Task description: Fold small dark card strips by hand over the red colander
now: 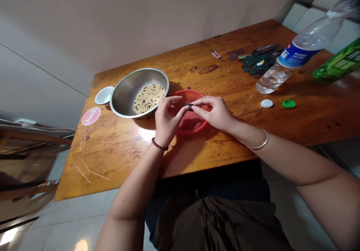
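A small, dark, flat piece (188, 105) is between my two hands, above a red mesh basket (192, 130). The thumb and index finger of my right hand (215, 112) pinch its right end. From the other side, my left hand (167, 116) has thumb and index finger curled round the left end, the thumb against it. Just left of the basket stands a steel bowl (122, 93) with many small pale and dark beads (149, 99) on its bottom. My hands and wrists hide part of the basket's rim.
A pile of dark flat pieces (260, 61) lies at the back right, near a clear water bottle (299, 52) and a green bottle (337, 61). White (266, 103) and green (288, 104) caps lie in front. At left are a white dish (104, 95), a pink disc (91, 116) and loose string (84, 157).
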